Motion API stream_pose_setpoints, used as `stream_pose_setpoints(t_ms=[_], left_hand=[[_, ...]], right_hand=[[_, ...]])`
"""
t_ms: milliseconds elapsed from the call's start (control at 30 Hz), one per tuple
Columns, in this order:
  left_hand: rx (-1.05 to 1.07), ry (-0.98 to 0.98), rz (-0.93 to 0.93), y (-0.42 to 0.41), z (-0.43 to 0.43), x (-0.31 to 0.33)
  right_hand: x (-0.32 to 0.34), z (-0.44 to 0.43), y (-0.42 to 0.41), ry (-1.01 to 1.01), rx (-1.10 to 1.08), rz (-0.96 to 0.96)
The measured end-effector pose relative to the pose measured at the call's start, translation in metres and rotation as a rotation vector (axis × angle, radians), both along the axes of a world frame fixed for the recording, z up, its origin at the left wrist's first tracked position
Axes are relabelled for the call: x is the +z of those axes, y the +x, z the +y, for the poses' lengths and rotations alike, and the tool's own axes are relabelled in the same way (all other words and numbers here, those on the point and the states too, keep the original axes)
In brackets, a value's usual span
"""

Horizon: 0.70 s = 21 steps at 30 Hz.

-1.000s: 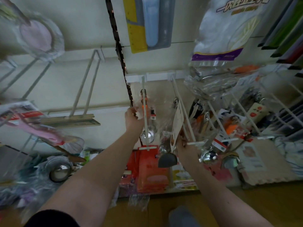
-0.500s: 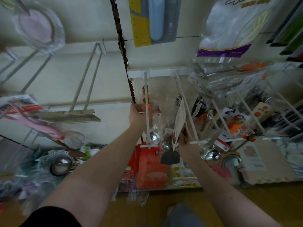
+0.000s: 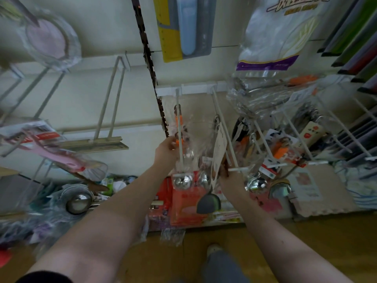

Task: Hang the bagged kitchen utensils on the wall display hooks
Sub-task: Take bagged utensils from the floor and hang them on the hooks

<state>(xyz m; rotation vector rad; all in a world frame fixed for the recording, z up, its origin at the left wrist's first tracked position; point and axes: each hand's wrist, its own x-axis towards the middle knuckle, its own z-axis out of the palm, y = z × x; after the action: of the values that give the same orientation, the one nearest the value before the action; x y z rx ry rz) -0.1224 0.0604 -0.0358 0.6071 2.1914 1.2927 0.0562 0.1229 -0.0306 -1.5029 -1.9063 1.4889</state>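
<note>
Our left hand (image 3: 166, 152) pinches the bagged ladle (image 3: 180, 127), which has slid further back along the wall hook (image 3: 177, 103); it looks hung. Our right hand (image 3: 231, 177) grips the bagged spatula (image 3: 208, 203) at the tip of the neighbouring hook (image 3: 224, 129).

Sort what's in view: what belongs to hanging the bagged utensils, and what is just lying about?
In the job: left hand, gripping the bagged orange-handled ladle on its white hook; right hand at the card-tagged utensil on the next hook.
Lying about: steel ladle lower left, pink bagged skimmer, black spatula head, yellow-and-blue pack.
</note>
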Motion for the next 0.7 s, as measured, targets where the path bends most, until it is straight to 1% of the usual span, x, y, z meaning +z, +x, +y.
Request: stream_pose_setpoints(t_ms=[67,133,233,300,367,467,700], left_hand=[[-0.042,-0.053,0.051,0.006,-0.006,0.007],[-0.096,-0.097,0.068,0.012,-0.016,0.011],[-0.144,-0.1,-0.007,0.019,-0.031,0.012],[-0.192,-0.125,-0.015,0.025,-0.043,0.012],[-0.176,-0.156,-0.058,0.029,-0.052,0.012],[-0.157,-0.196,-0.079,0.039,-0.062,0.017],[-0.248,-0.174,-0.047,0.056,-0.086,0.036]], right_hand=[[-0.005,-0.003,0.005,-0.025,-0.003,0.038],[-0.006,-0.007,0.01,-0.007,0.035,0.006],[-0.003,-0.014,0.018,0.068,0.074,0.001],[0.003,-0.019,0.025,0.06,0.077,0.052],[0.007,-0.023,0.032,0.098,0.085,0.083],[0.014,-0.028,0.041,0.185,0.112,0.038],[0.023,-0.044,0.054,0.2,0.119,-0.064]])
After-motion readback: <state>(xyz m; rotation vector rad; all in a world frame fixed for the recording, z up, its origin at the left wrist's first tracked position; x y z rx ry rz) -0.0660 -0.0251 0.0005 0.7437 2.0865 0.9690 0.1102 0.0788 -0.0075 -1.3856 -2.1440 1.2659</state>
